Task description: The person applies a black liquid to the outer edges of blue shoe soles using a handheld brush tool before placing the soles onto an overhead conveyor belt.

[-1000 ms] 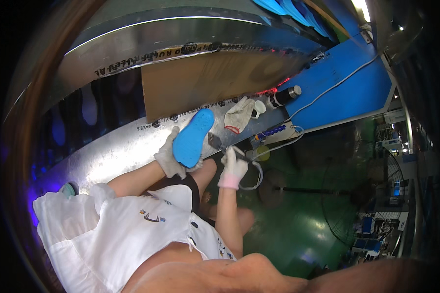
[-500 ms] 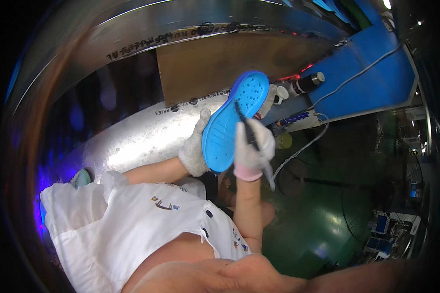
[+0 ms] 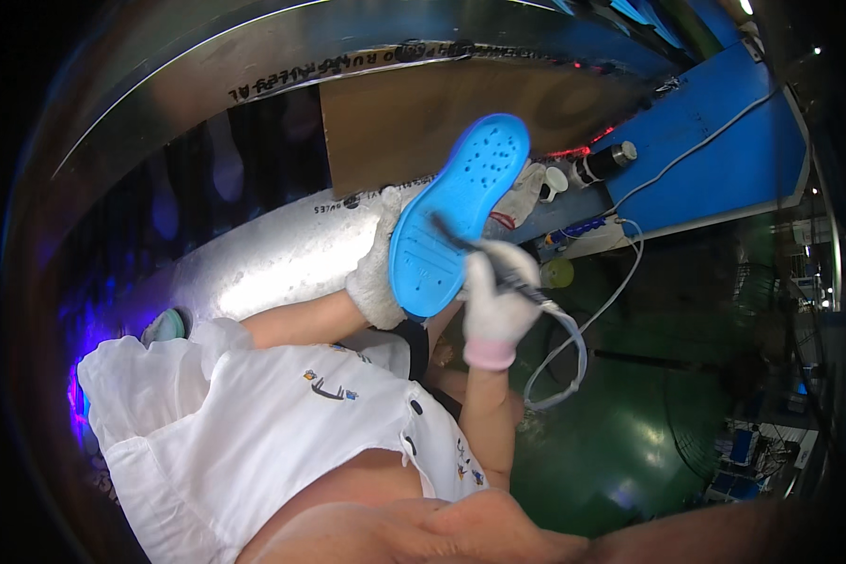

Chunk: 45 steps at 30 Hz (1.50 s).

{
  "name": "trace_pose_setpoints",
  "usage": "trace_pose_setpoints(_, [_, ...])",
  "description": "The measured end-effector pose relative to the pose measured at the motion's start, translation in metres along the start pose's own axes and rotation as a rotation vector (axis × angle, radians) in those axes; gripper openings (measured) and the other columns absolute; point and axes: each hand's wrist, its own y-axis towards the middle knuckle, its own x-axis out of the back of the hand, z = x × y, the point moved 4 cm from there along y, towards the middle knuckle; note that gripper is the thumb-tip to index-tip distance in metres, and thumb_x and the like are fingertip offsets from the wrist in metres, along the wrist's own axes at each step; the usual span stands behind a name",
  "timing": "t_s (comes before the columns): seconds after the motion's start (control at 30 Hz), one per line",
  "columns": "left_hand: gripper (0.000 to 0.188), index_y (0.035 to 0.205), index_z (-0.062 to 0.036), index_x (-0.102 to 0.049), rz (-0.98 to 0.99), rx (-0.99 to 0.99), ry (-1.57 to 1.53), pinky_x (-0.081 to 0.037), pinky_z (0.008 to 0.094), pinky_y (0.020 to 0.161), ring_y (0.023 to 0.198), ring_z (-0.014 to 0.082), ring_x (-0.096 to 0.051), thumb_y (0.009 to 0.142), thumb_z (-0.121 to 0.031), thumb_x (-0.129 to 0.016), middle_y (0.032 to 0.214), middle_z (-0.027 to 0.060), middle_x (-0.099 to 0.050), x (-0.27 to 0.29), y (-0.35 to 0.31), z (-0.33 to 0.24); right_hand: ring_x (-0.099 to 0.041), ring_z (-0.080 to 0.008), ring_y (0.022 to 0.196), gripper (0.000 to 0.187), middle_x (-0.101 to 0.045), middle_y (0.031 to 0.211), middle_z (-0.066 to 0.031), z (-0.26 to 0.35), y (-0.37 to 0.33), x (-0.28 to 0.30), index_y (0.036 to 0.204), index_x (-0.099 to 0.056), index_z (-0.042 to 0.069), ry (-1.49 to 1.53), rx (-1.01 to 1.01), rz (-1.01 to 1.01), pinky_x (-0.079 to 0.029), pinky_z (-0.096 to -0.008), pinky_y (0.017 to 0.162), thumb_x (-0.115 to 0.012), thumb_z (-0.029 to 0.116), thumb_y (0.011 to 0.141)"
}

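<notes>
A bright blue shoe sole [image 3: 423, 246] is held up at a slant, its hollow inner face with small holes and ridges turned toward me. My left hand [image 3: 374, 271], in a white knit glove, grips it along the left edge, with most of the fingers hidden behind it. My right hand [image 3: 500, 310], gloved in white with a pink cuff, is closed around a dark-handled brush [image 3: 453, 239]. The brush tip is over the sole's middle; motion blur hides whether it touches. A clear tube [image 3: 573, 352] trails in a loop from the handle's rear end.
Beyond the sole runs a shiny metal bench [image 3: 263, 268], with a brown cardboard sheet [image 3: 385, 132] standing behind. To the right are a dark flask [image 3: 607, 162], a white cup [image 3: 553, 182] and a blue panel [image 3: 714, 155] crossed by a grey cable. A teal-and-white shoe-like item [image 3: 165, 325] lies at left.
The sole has risen a little and turned flatter toward me. My right hand has shifted right, and the brush now slants more, its tip nearer the sole's lower left part.
</notes>
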Motion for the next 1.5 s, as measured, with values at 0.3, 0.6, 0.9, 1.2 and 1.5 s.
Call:
trace_pose_setpoints(0.3, [0.101,0.144,-0.0044,-0.043,-0.119,-0.096,0.111,-0.06,0.0433,0.084,0.096,0.0317,-0.069,0.083,-0.085,-0.039,0.121,0.0268,-0.062,-0.025,0.013,-0.015,-0.065,-0.0172,0.083,0.016,-0.07,0.092,-0.0082,-0.001,-0.014,-0.005,0.098,-0.067,0.001,0.122,-0.133,-0.084,-0.052,-0.0318,0.074,-0.074,0.003,0.084])
trace_pose_setpoints(0.6, [0.101,0.145,-0.0053,-0.041,-0.135,-0.09,0.13,-0.063,0.0419,0.07,0.087,0.0311,-0.071,0.082,-0.085,-0.042,0.116,0.026,-0.064,-0.017,0.023,-0.032,-0.065,-0.0155,0.082,0.014,-0.068,0.093,-0.0094,0.0,-0.016,-0.005,0.1,-0.064,-0.001,0.126,-0.154,-0.15,-0.052,-0.0298,0.074,-0.066,-0.003,0.087])
trace_pose_setpoints(0.9, [0.084,0.137,-0.0046,-0.051,-0.073,0.436,0.331,-0.06,0.041,0.078,0.094,0.0269,-0.069,0.086,-0.071,-0.057,0.115,0.0193,-0.067,-0.003,0.039,-0.065,-0.069,-0.0193,0.082,0.017,-0.072,0.099,-0.012,-0.001,-0.004,-0.005,0.098,-0.072,0.001,-0.034,-0.015,0.221,-0.055,-0.0303,0.073,-0.071,-0.005,0.082])
trace_pose_setpoints(1.2, [0.062,0.139,0.0029,-0.049,0.713,-0.061,1.024,-0.048,0.0387,0.101,0.121,0.0258,-0.056,0.093,-0.036,-0.061,0.137,0.0181,-0.055,0.023,0.071,-0.086,-0.072,-0.025,0.091,0.025,-0.073,0.103,-0.0156,0.015,0.0,-0.005,0.099,-0.072,-0.001,-0.199,0.32,0.503,-0.056,-0.0338,0.084,-0.078,-0.005,0.075])
trace_pose_setpoints(1.5, [0.087,0.147,0.0015,-0.038,1.128,-0.342,1.267,-0.039,0.0412,0.111,0.136,0.0284,-0.043,0.076,-0.025,-0.081,0.148,0.0202,-0.045,-0.007,0.071,-0.094,-0.072,-0.0288,0.088,0.026,-0.073,0.102,-0.0165,0.036,-0.006,0.002,0.097,-0.071,0.001,-0.395,0.451,0.509,-0.056,-0.0337,0.08,-0.079,-0.005,0.073])
